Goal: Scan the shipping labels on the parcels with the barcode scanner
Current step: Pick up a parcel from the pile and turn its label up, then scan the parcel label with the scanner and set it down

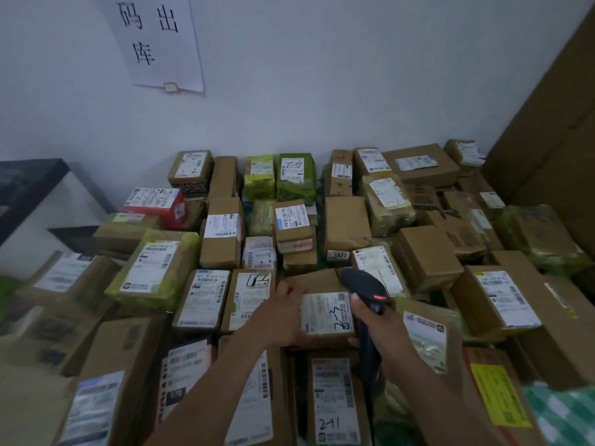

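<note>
Brown cardboard dominates the view: parcels (222, 233) lie packed edge to edge against a white wall (322, 91), with a few green-wrapped packs (294, 178) among them and a paper sign (157, 43) taped above.

Near the front of the pile the person holds up one small parcel (309, 280), its shipping label (325, 312) turned towards the camera and marked by hand "2-3". The left hand (283, 312) grips it along the left side, fingers curled over the far edge. The right hand (370, 320) is wrapped round the handle of the black barcode scanner (363, 284). The scanner's head sits just above the label's upper right corner, and a red light shows on it.

One hand lifts the box with no visible strain, so it is probably light. Its walls look stiff and flat, and should take a firm side grip without crushing. The sides or back are the best places to hold it, with fingers kept off the printed face so no barcode is covered. The label paper looks matt rather than glossy, so glare should be slight.

The green film packs look softer and may wrinkle; their labels would likely need flattening before a read. The parcel marked "241" (335, 400) lies label-up just below and could probably be scanned where it rests.
</note>
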{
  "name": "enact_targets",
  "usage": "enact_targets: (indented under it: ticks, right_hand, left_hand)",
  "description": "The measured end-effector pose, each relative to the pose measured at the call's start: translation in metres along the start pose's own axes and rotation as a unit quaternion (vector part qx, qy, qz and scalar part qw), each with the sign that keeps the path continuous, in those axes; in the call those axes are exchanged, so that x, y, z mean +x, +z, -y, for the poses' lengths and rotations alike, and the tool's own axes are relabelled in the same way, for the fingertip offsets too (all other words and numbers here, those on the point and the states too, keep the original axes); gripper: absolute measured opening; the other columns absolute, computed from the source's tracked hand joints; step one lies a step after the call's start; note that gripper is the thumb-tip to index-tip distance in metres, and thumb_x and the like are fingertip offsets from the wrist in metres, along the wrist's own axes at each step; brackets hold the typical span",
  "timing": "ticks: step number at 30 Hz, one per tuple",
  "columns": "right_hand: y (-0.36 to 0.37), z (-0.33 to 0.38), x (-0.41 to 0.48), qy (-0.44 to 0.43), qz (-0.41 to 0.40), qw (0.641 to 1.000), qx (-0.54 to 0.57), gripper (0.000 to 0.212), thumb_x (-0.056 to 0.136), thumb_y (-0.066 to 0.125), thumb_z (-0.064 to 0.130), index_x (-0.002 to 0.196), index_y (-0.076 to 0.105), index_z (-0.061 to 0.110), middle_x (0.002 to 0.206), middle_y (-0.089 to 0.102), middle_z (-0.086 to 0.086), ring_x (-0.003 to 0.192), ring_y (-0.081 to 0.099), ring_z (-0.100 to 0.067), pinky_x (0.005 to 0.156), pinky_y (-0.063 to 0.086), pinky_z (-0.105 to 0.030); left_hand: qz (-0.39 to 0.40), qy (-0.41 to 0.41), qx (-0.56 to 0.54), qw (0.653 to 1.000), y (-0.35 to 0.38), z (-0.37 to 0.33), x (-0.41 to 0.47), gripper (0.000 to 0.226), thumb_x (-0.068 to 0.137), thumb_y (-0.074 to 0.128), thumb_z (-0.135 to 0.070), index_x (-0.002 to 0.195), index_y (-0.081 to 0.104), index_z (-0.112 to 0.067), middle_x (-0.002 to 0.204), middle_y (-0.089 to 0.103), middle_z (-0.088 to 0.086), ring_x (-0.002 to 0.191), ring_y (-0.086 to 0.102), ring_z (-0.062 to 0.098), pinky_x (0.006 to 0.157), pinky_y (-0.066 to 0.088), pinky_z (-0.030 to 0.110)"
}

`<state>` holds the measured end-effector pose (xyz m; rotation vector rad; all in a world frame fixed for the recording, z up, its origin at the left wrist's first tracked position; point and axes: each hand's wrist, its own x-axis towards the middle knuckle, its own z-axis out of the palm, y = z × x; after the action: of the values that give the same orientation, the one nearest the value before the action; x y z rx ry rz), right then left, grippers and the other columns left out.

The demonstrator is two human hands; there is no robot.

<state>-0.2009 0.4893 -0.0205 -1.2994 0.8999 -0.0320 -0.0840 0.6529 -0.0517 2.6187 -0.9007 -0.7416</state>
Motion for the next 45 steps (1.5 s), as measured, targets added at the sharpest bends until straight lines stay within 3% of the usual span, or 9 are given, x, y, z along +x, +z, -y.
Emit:
enact_targets:
  ticks: [3,10,15,17,24,30,35,41,45]
  right_hand:
    - [0.003,0.0,-0.001,-0.016,-0.029,0.999,0.007,0.019,0.087,0.07,0.035,0.098,0.066,0.021,0.1,0.071,-0.006,0.096,0.066,-0.027,0.068,0.059,-0.037]
    - [-0.004,0.004,-0.005,-0.041,-0.114,0.992,0.029,0.03,0.086,0.07,0.039,0.093,0.069,0.01,0.09,0.072,-0.015,0.082,0.068,-0.03,0.056,0.053,-0.032]
    - [-0.004,0.005,-0.011,-0.05,-0.117,0.991,0.045,0.032,0.089,0.067,0.035,0.094,0.067,0.003,0.088,0.072,-0.014,0.078,0.069,-0.028,0.055,0.05,-0.028]
    - [-0.002,0.004,-0.01,-0.057,-0.114,0.991,0.039,0.034,0.088,0.068,0.034,0.094,0.067,0.0,0.086,0.071,-0.015,0.07,0.067,-0.026,0.054,0.051,-0.028]
    - [0.013,0.007,-0.002,-0.088,-0.075,0.993,-0.022,0.04,0.088,0.069,0.036,0.091,0.065,-0.004,0.071,0.068,-0.014,0.049,0.061,-0.019,0.049,0.053,-0.03]
    - [0.031,0.049,0.021,-0.132,-0.016,0.987,-0.088,0.042,0.09,0.065,0.037,0.085,0.063,-0.004,0.062,0.064,-0.009,0.046,0.057,-0.017,0.045,0.049,-0.025]
    - [0.045,0.092,0.062,-0.147,0.009,0.986,-0.081,0.029,0.089,0.067,0.035,0.091,0.064,0.006,0.07,0.067,-0.008,0.045,0.057,-0.014,0.044,0.049,-0.026]
    - [0.041,0.116,0.116,-0.117,0.033,0.99,-0.074,0.032,0.091,0.065,0.033,0.077,0.058,0.005,0.055,0.057,-0.008,0.038,0.052,-0.011,0.039,0.044,-0.02]
    - [0.034,0.113,0.144,-0.096,0.049,0.992,-0.072,0.033,0.089,0.068,0.034,0.077,0.059,0.005,0.054,0.057,-0.01,0.043,0.054,-0.017,0.045,0.045,-0.026]
  left_hand:
    - [-0.018,0.02,0.02,0.999,-0.003,0.0,0.007,0.108,0.065,0.076,-0.067,0.149,0.023,-0.026,0.142,0.031,0.001,0.12,0.048,0.019,0.093,0.045,0.034]
    - [0.09,0.032,-0.087,0.992,-0.004,0.006,0.009,0.08,0.067,0.078,-0.062,0.134,0.046,-0.032,0.133,0.054,-0.006,0.111,0.056,0.013,0.094,0.052,0.038]
    - [-0.029,-0.008,0.043,0.999,0.008,0.007,0.019,0.114,0.068,0.073,-0.07,0.153,0.015,-0.021,0.152,0.028,0.006,0.127,0.047,0.024,0.092,0.047,0.037]
    - [-0.036,-0.016,0.088,0.995,0.012,0.006,0.023,0.115,0.067,0.076,-0.066,0.153,0.016,-0.018,0.154,0.026,0.007,0.13,0.044,0.025,0.094,0.047,0.038]
    - [-0.021,0.006,0.228,0.973,0.019,0.0,0.032,0.06,0.082,0.071,-0.045,0.13,0.051,-0.015,0.136,0.049,0.012,0.122,0.046,0.03,0.097,0.041,0.04]
    - [-0.128,-0.004,0.092,0.987,-0.002,0.006,0.042,0.043,0.091,0.062,-0.039,0.126,0.054,-0.017,0.14,0.044,0.006,0.122,0.047,0.022,0.092,0.043,0.03]
    - [-0.189,-0.069,0.02,0.979,-0.041,0.017,0.077,0.058,0.092,0.06,-0.039,0.144,0.043,-0.019,0.145,0.039,0.006,0.131,0.04,0.023,0.1,0.042,0.035]
    - [-0.244,-0.151,0.026,0.958,-0.056,0.014,0.139,0.1,0.08,0.061,-0.069,0.151,0.025,-0.008,0.146,0.036,0.011,0.132,0.039,0.026,0.102,0.04,0.034]
    - [-0.246,-0.256,-0.059,0.933,-0.044,0.006,0.172,0.123,0.067,0.067,-0.077,0.15,0.017,-0.002,0.145,0.036,0.013,0.131,0.041,0.028,0.103,0.041,0.037]
